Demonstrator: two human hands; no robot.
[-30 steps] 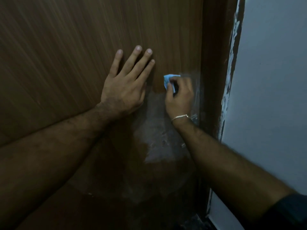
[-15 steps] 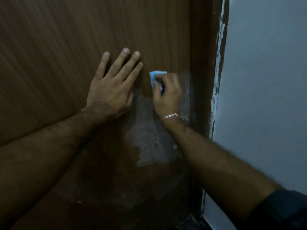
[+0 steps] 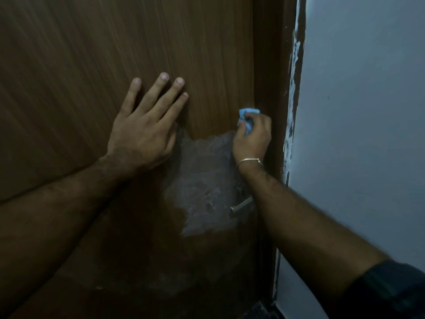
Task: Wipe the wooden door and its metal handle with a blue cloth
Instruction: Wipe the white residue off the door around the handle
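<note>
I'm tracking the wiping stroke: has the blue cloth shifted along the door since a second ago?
Yes. The blue cloth moved right, away from the flat left hand, up against the door frame.

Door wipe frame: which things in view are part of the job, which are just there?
Part of the job:
- wooden door
- metal handle, partly behind the right forearm
- blue cloth
- right hand, gripping the cloth
- left hand, flat on the door

Just there:
- door frame
- wall
- bracelet
</note>
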